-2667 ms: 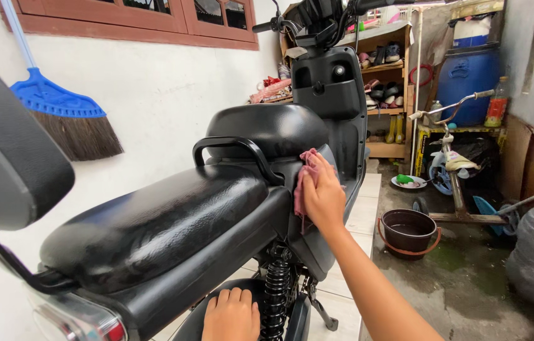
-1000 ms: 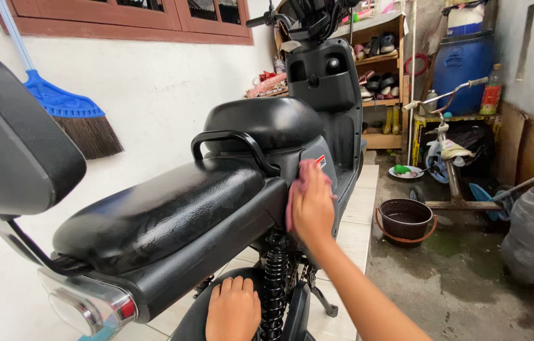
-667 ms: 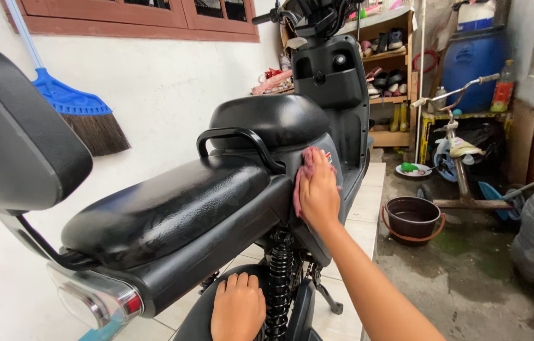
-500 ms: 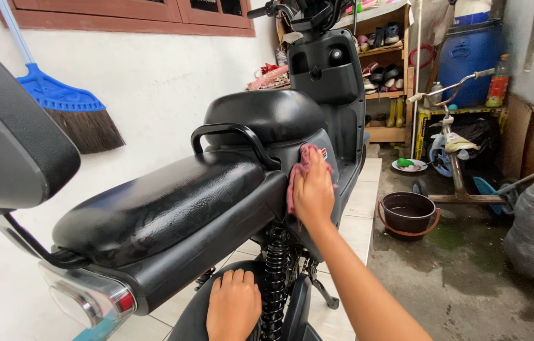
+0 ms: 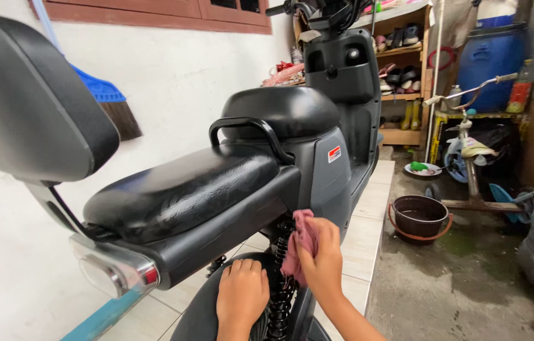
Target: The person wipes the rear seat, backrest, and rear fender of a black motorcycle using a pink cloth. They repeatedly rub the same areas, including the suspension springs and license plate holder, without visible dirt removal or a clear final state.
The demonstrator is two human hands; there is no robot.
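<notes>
A black scooter (image 5: 229,183) with a glossy two-part seat and a grey side panel (image 5: 333,173) fills the middle of the view. My right hand (image 5: 325,262) grips a crumpled pink cloth (image 5: 298,243) low down, against the black coil shock absorber (image 5: 279,303) under the seat. My left hand (image 5: 242,295) lies flat on the black rear mudguard (image 5: 197,316), fingers together, just left of the spring. A padded black backrest (image 5: 33,101) and the tail light (image 5: 115,271) are close at the left.
A white wall and a blue broom (image 5: 112,104) are at the left. A brown bucket (image 5: 420,216) stands on the wet concrete to the right, beside a child's tricycle (image 5: 469,151). A shoe shelf (image 5: 406,76) and a blue barrel (image 5: 491,57) are behind.
My right hand has dropped with the cloth from the grey side panel down to the shock absorber. The left hand has stayed on the mudguard. The view has shifted closer and lower.
</notes>
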